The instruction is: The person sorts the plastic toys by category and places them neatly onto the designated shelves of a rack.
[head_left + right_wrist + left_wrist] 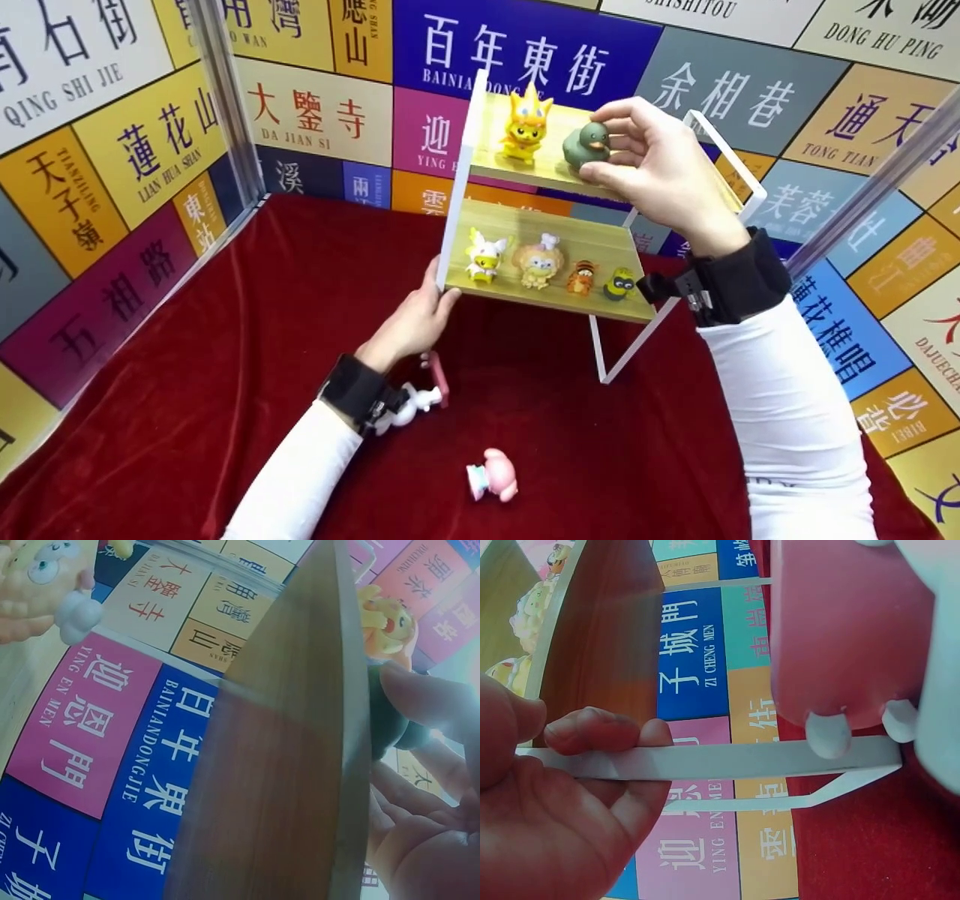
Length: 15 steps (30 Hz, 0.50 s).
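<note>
A two-tier wooden shelf [555, 169] on a white metal frame stands on the red cloth. My right hand [609, 146] pinches a dark green duck [585, 146] on the top board, next to a yellow crowned figurine [527, 124]. In the right wrist view the duck [386, 720] shows past the board's edge with my fingers [431, 701] round it. My left hand [420, 311] grips the shelf's white left upright at the lower board. The left wrist view shows its fingers [592, 727] curled over the white bar [765, 759].
Several small figurines [538, 262] line the lower board. A white and pink toy [420, 394] lies by my left wrist and a pink toy [491, 474] lies nearer on the red cloth [225, 360]. Printed wall panels [112, 150] enclose the left, back and right.
</note>
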Available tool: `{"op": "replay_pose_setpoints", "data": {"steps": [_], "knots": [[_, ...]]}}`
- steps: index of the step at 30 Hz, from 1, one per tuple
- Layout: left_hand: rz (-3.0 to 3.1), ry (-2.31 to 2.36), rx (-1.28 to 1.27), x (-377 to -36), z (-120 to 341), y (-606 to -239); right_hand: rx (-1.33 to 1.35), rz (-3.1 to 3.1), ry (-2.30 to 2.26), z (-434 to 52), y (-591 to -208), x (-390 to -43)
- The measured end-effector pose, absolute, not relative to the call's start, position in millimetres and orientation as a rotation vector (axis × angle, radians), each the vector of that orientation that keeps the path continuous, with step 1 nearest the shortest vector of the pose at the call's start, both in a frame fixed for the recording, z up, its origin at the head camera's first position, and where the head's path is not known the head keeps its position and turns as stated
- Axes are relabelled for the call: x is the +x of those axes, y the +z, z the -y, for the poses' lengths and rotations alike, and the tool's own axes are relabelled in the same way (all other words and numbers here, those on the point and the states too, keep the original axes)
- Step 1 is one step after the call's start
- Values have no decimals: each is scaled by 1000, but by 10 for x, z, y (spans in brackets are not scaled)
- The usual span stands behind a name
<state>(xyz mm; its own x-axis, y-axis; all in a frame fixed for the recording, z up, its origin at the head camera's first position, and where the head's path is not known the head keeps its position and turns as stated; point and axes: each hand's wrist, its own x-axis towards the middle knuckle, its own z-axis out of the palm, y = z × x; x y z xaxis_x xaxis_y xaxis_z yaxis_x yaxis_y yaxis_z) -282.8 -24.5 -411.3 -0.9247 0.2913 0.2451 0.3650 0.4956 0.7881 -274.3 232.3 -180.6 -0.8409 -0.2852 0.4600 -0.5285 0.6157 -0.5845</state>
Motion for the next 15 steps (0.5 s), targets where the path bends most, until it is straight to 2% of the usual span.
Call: {"op": "replay_pose_setpoints", "data": {"steps": [15], "knots": [[2658,-1422,-575,-2837,251,-4117,679,2520,1061,-2268,-1846,-2823]]}}
